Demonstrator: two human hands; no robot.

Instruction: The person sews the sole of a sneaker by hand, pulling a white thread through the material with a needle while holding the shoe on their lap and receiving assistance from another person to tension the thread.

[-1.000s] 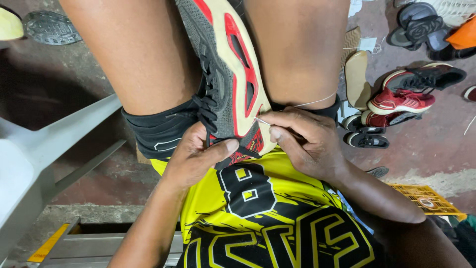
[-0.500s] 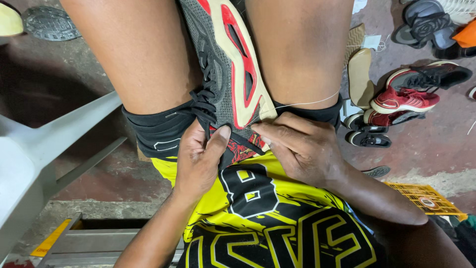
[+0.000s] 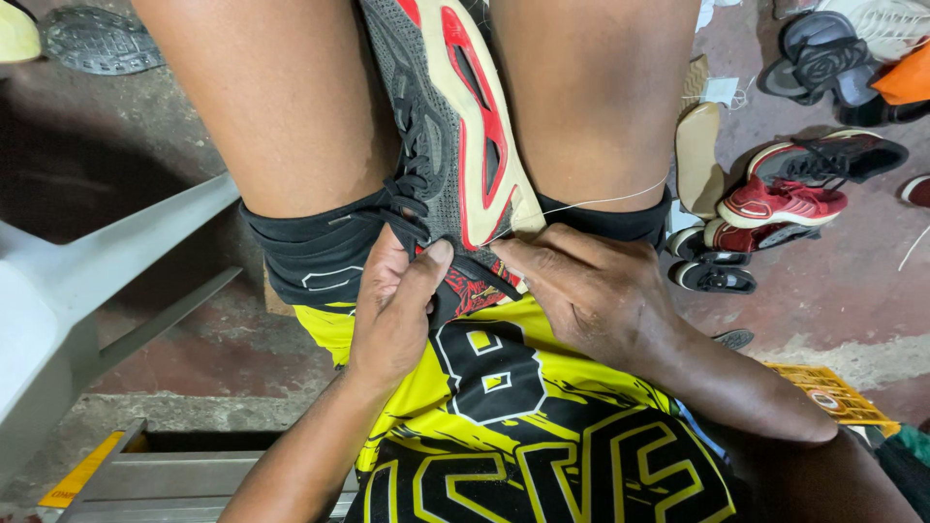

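A grey sports shoe [image 3: 441, 136] with black laces and a cream and red sole is wedged between my bare knees, heel toward me. My left hand [image 3: 392, 305] grips its heel end on the laced side, thumb pressed against the upper. My right hand [image 3: 581, 291] presses its fingers on the heel edge of the sole [image 3: 480, 145]. A thin white thread [image 3: 605, 201] runs from under the right fingers across my right thigh. Whether a needle is in the fingers is hidden. I wear black shorts and a yellow and black jersey [image 3: 504, 407].
A grey plastic chair [image 3: 87, 281] stands at the left. Several loose shoes lie on the red concrete floor at the right, among them a red and black trainer [image 3: 809, 179] and black sandals [image 3: 823, 63]. A yellow flat card [image 3: 823, 392] lies near my right forearm.
My right hand has dropped from a raised pinch above the heel to pressing flat on the sole edge. My left hand slid up on the heel, and the thread now stretches over my thigh.
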